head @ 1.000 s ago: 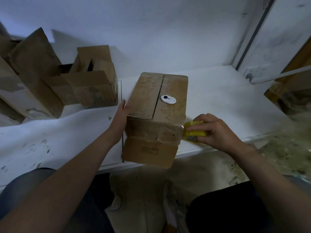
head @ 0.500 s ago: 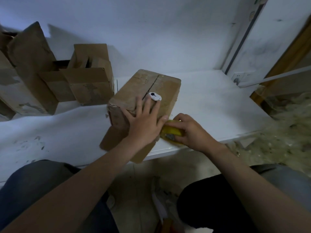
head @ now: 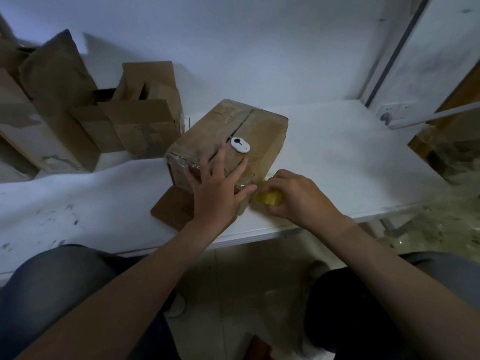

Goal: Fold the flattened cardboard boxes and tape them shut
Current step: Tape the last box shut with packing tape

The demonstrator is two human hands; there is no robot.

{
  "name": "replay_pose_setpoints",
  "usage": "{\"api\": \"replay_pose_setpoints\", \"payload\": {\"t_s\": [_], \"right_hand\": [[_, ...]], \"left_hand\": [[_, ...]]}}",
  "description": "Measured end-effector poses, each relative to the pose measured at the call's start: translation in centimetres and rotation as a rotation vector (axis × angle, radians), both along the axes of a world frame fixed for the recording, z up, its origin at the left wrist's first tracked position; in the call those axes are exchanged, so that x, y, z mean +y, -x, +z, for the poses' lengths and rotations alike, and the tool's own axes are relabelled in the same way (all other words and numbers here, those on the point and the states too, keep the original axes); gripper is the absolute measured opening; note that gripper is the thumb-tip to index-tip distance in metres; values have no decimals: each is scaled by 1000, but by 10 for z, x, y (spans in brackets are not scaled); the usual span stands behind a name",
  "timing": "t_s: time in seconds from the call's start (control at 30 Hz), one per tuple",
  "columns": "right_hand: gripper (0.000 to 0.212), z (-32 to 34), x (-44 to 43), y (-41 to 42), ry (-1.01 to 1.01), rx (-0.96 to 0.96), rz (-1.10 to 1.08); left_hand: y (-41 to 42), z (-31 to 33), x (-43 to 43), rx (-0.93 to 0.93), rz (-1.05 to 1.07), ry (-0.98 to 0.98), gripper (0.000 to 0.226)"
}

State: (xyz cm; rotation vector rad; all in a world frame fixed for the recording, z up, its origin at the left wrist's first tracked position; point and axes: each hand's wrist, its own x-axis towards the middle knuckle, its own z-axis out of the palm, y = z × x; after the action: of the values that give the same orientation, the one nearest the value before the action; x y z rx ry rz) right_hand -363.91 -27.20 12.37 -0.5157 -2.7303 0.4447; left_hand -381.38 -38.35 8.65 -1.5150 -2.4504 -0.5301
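A folded brown cardboard box [head: 262,131] lies on the white table [head: 337,162], turned at an angle, with its top flaps meeting along a seam. One flap [head: 172,210] sticks out flat at its near end. My left hand [head: 218,188] presses flat on the box's near top edge, fingers spread. My right hand [head: 296,196] grips a yellow tape roll [head: 270,198] against the box's near right corner, where clear tape runs onto the cardboard. A small white cutter [head: 240,144] rests on top of the box.
Several other cardboard boxes [head: 145,118] stand at the back left against the white wall, some with open flaps. A wall socket [head: 392,113] is at the far right. The table's front edge runs just below my hands; my knees are under it.
My left hand left the box's left side and now presses on its near top edge. The box has turned at an angle. My right hand with the tape roll shifted to the near right corner.
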Motion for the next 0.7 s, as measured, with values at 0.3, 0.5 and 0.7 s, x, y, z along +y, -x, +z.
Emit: {"api": "replay_pose_setpoints", "payload": {"t_s": [0.3,0.5,0.7], "right_hand": [[49,1,14,-3,215,17,42],[43,10,15,-15,288,85,-54],[43,0,6,-8,320,83,-20]], "left_hand": [[-10,-14,4,-113,36,-215,53],[-6,-21,13,-83,-187,-374,40],[32,-20,22,-89,-282,-223,55]]}}
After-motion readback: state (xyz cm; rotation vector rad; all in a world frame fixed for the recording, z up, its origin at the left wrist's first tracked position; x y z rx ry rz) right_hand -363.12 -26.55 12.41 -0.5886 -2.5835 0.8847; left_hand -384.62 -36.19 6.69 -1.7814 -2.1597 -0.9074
